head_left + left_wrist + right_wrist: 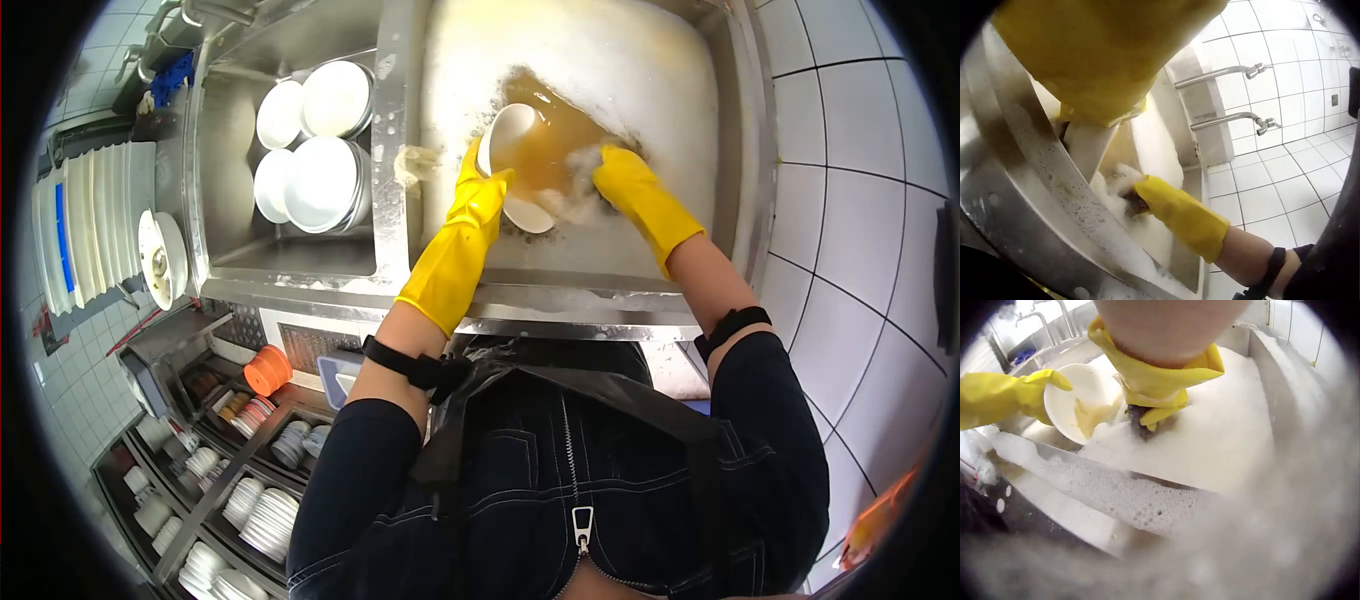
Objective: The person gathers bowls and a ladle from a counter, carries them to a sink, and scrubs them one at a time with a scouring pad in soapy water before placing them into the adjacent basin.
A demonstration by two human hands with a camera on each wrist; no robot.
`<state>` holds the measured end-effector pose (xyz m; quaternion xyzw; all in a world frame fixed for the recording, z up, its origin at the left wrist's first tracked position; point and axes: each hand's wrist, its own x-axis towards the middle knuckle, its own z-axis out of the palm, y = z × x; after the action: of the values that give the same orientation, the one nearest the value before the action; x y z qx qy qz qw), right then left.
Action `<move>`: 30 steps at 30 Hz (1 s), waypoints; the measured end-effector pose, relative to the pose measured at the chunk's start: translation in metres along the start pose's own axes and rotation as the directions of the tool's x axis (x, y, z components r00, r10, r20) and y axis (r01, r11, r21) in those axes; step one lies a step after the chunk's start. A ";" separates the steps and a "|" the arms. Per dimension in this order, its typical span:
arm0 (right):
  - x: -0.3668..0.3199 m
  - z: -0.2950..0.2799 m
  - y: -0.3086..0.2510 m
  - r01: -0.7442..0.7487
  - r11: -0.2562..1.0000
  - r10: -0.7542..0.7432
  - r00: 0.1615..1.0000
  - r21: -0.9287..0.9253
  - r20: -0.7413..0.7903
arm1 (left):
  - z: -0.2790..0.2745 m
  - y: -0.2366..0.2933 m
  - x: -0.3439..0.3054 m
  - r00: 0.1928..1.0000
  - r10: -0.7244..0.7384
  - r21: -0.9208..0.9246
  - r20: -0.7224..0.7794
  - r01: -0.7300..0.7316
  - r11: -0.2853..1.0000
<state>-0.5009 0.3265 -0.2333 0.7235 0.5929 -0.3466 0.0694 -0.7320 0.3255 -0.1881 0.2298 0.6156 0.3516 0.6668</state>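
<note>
Left hand (1104, 56): fingers gripping bowl (1063, 403); right hand (1154, 387): fingers round dark scrubber (1139, 419); stacked bowls (322, 185) (likely washed, held one unfinished).

No text, label, brand, number or sign can be read in any of the three views, either near the grip or farther from it.

head view facing down, 2 wrist views closer, sharing 1 sink (735, 150)
</note>
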 end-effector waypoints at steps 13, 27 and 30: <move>0.026 0.020 -0.060 0.484 0.817 -0.363 0.854 -0.312 0.372 | -0.009 -0.008 0.015 0.995 -0.094 -0.163 0.018 0.095 0.982; 0.038 0.067 -0.132 -0.163 0.095 0.264 0.955 0.982 0.133 | -0.008 -0.009 0.004 0.996 -0.069 -0.154 0.053 0.077 0.985; 0.094 0.098 -0.103 -0.132 -0.256 0.369 0.902 0.958 0.223 | -0.017 -0.009 -0.002 0.996 -0.068 -0.160 0.059 0.076 0.984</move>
<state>-0.6297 0.3820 -0.3298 0.6405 -0.0510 -0.5927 -0.4856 -0.7475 0.3160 -0.1955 0.1615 0.5749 0.3699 0.7117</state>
